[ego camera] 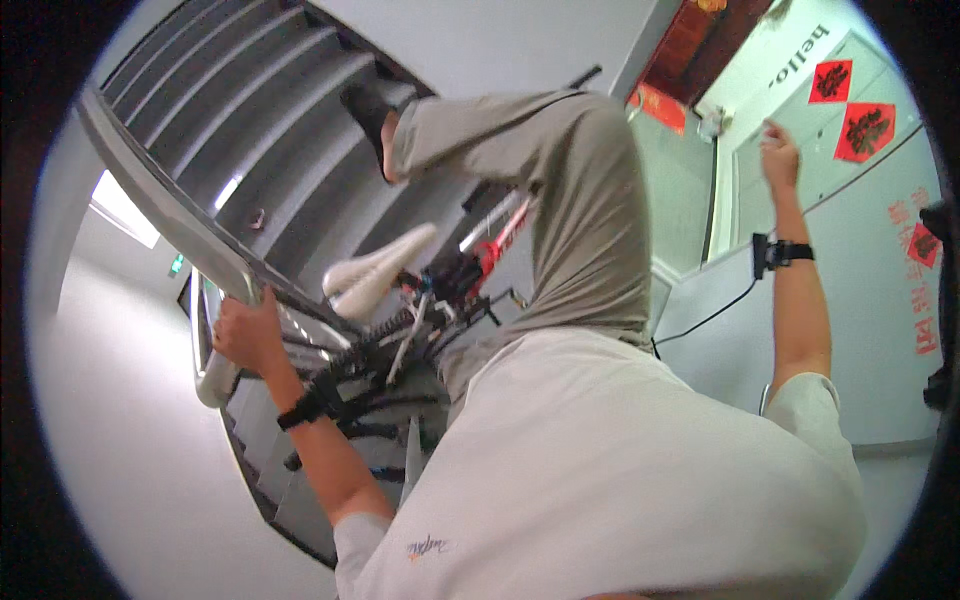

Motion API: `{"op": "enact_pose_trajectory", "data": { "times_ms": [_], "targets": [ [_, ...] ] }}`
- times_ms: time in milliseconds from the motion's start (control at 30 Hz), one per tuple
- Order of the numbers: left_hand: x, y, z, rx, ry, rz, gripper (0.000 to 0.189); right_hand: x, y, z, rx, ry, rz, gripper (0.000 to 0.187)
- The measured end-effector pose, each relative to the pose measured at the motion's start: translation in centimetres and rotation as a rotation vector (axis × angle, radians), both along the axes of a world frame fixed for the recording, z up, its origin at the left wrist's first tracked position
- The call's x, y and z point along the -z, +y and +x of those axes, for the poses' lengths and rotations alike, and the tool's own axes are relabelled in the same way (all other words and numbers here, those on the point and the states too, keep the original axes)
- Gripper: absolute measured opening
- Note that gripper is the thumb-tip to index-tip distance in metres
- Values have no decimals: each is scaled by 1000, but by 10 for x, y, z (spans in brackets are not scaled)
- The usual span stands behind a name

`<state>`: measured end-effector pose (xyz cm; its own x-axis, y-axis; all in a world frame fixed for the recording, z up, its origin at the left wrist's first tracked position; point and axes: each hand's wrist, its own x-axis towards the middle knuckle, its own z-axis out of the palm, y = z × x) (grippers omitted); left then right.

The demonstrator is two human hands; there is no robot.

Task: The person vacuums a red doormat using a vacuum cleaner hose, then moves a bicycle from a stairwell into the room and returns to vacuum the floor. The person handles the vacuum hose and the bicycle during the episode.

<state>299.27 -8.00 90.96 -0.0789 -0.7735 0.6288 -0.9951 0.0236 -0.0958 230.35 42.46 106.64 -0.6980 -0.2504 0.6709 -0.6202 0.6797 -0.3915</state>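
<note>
At the left, my left hand [247,328] is closed around the stair handrail [169,214], near its bend. My right hand [781,154] is raised at the upper right, away from any object, in front of a wall and door; its fingers look partly bent, and whether they are apart is unclear. A bicycle with a pale saddle [379,271] and a red frame part [491,255] stands between the railing and my legs, partly hidden by my trousers. Black straps circle both my wrists, and a cable runs from the right one.
Grey stairs [300,142] fill the upper left, with one of my dark shoes [367,112] over them. Red paper decorations [866,133] hang on the pale door at the right. A dark red wooden piece [694,49] is at the top right.
</note>
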Motion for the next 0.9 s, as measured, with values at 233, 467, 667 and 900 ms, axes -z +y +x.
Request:
{"op": "enact_pose_trajectory", "data": {
  "times_ms": [233, 467, 667, 900],
  "targets": [
    [0, -16, -14, -40, 18, 92, 68, -40, 209, 60, 413, 509, 57, 51],
    [17, -38, 4, -52, -88, 217, 91, -13, 461, 183, 1075, 794, 112, 92],
    [25, -54, 15, -30, -71, 376, 91, 14, 596, 225, 1233, 653, 144, 115],
    [25, -44, 0, -4, -33, 404, 85, 25, 622, 269, 872, 98, -35, 69]
  ]
}}
